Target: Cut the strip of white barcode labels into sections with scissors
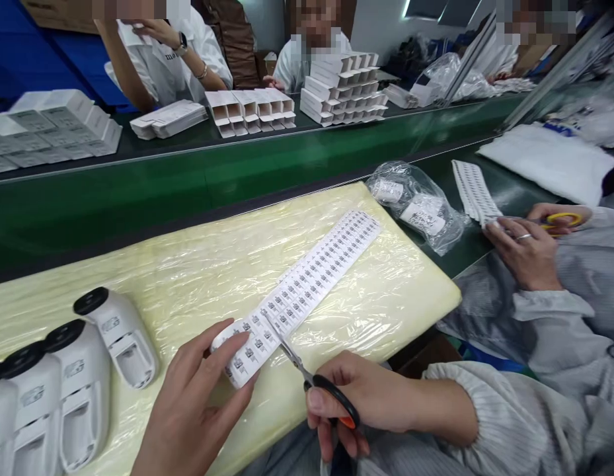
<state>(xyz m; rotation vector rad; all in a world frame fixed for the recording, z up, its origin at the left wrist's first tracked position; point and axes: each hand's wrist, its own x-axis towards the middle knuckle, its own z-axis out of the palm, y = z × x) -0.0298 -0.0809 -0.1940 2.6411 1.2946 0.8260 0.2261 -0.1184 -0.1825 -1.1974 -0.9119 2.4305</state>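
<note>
A long strip of printed labels [307,277] lies slantwise across the plastic-wrapped pad [188,258]. Its near end curls up in my left hand [202,390], gripped between thumb and fingers. My right hand [351,396] holds scissors [307,373] with black and orange handles. The scissor blades reach onto the strip just beyond my left fingers, at its edge. Left of my left hand, several white handheld devices [121,337] with black round tops lie in a row, each showing an open recess and a printed mark.
A clear plastic bag [418,205] with paper labels sits past the pad's far right corner. At right, a co-worker's hands [525,248] hold another label strip [475,188] and yellow-handled scissors [562,218]. White boxes [341,89] are stacked on the conveyor behind a green side wall [212,168]; other people sit beyond.
</note>
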